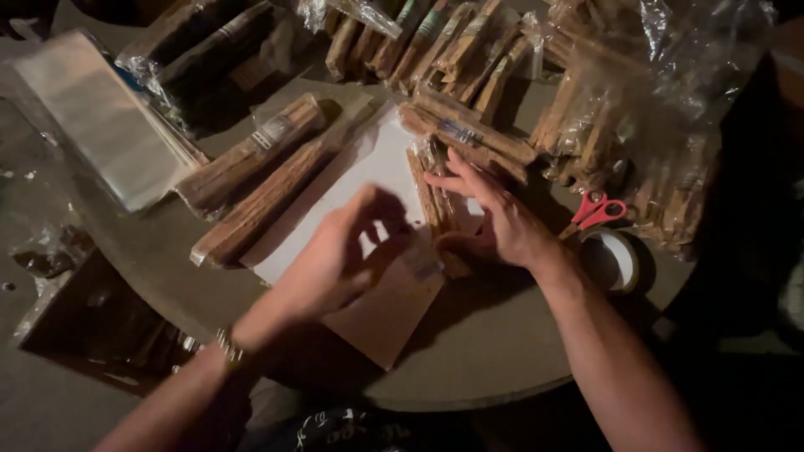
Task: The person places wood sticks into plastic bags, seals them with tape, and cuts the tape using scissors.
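A bundle of brown wooden sticks in a clear sleeve (435, 201) lies on a white sheet (381, 167) in the middle of the round table (469, 351). My right hand (494, 218) rests on the bundle's right side, fingers spread, thumb tucked under its near end. My left hand (343, 255) is blurred; its fingertips pinch the sleeve's near end by a small label (421, 264). A brown card (389, 314) lies under both hands.
Wrapped stick bundles (260, 151) lie at left and several more (452, 50) across the back. A stack of clear sleeves (96, 117) sits far left. Red-handled scissors (596, 211) and a tape roll (610, 259) lie at right beside bagged sticks (636, 117).
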